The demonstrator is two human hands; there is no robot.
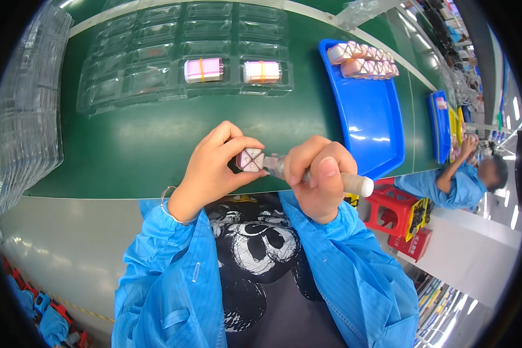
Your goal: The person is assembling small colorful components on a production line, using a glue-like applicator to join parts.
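My left hand (206, 165) pinches a small pinkish block (251, 160) between thumb and fingers. The block's pale end, split by dark lines into triangular sections, faces up. My right hand (322, 174) is wrapped around a tool with a pale, round-ended cylindrical handle (356, 184). Its narrow, shiny front part meets or nearly meets the block's right side; contact cannot be made out. Beyond my hands, a clear plastic compartment tray (113, 87) holds a pink-and-white bundle (203, 70) and a whiter bundle (262, 72), each with an orange band.
A blue tray (368, 122) stands to the right, with rows of similar blocks (368, 68) at its far end. Stacked clear trays (26, 116) rise at the left. Farther right, a co-worker in a blue sleeve (446, 188) sits near a red stool (388, 206).
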